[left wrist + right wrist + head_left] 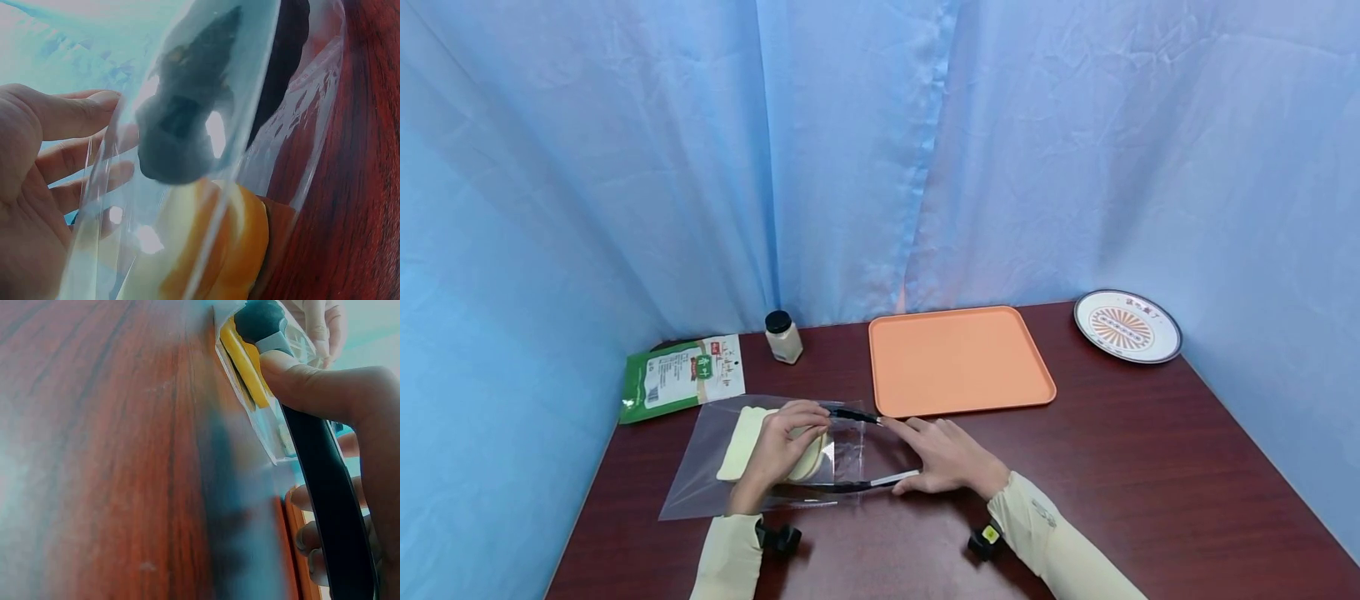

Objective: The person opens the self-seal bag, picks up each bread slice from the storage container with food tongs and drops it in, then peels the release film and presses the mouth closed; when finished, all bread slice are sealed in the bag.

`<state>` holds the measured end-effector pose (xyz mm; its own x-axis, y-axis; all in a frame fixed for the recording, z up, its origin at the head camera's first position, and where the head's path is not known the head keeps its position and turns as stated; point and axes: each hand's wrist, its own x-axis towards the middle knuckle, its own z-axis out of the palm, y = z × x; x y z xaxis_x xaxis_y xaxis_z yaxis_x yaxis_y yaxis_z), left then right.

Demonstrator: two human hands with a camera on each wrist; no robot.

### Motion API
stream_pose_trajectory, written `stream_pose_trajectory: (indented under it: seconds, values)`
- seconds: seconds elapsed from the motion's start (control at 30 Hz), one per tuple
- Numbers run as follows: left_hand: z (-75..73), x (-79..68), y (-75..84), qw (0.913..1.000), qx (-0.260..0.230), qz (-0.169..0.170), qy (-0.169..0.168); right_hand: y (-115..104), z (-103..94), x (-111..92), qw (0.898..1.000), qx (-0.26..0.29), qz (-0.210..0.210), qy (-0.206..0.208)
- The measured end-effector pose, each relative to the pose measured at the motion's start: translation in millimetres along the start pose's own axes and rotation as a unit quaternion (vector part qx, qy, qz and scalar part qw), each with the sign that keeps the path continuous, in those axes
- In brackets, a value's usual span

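We pinch a clear bag (pixel 696 483) with our left hand (pixel 786 437); at its 3 o'clock our right hand (pixel 951 457) holds parted tongs (pixel 893 478) between thumb and spread fingers; their tips sit inside the bag, bread slices (pixel 742 442) at their 9 o'clock.

Blue curtains (pixel 850 167) round 3 sides of reddish-brown wood-grain table (pixel 1150 467).

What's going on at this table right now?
A person's right hand holds a pair of tongs, whose black ends reach into a clear bag of bread slices. Their left hand pinches the bag near its open end. The slices are in the bag; whether the tongs touch them is hard to tell. An orange tray lies beyond the tongs, with a plate farther right.
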<state>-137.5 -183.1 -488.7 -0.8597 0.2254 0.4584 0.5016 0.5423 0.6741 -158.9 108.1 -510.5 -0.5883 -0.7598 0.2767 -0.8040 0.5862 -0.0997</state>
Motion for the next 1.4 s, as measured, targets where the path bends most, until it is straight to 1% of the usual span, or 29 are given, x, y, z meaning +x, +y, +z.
stream_pose_trajectory:
  seconds: [0.2, 0.4, 0.57, 0.73, 0.9, 1.07, 1.17, 1.3, 1.4]
  values:
    - [-0.4, 0.1, 1.1, 1.0000, 0.001, -0.007, -0.002, 2.2, -2.0, -9.0, 1.000, -0.009, -0.005, 0.025]
    - [-0.9, -0.2, 1.5, 0.9999, 0.004, -0.011, -0.003, 5.1, -6.1, -18.1, 0.999, -0.006, -0.005, 0.033]
    - [-1.0, -0.8, 0.7, 0.9999, 0.002, -0.016, -0.004, 7.6, -12.4, -26.9, 0.999, 0.008, 0.003, 0.035]
    - [-0.7, -1.3, 0.3, 0.9998, -0.001, -0.018, -0.005, 13.7, -16.6, -37.5, 0.999, 0.023, 0.020, 0.043]
    - [-0.7, -1.3, 1.1, 0.9997, 0.000, -0.024, -0.005, 20.9, -21.4, -48.1, 0.997, 0.039, 0.049, 0.055]
    - [-0.6, -1.1, 0.8, 0.9999, 0.001, -0.017, -0.004, 28.0, -25.7, -58.0, 0.992, 0.050, 0.106, 0.048]
    - [-0.3, -1.1, 0.8, 0.9999, 0.002, -0.014, -0.003, 32.5, -27.1, -64.0, 0.989, 0.052, 0.130, 0.051]
    - [0.5, -0.6, 1.0, 0.9999, 0.000, -0.013, -0.003, 39.7, -27.9, -73.9, 0.984, 0.053, 0.155, 0.064]
    - [1.1, -0.2, 1.3, 0.9999, -0.001, -0.016, -0.004, 45.7, -29.7, -82.4, 0.979, 0.057, 0.179, 0.080]
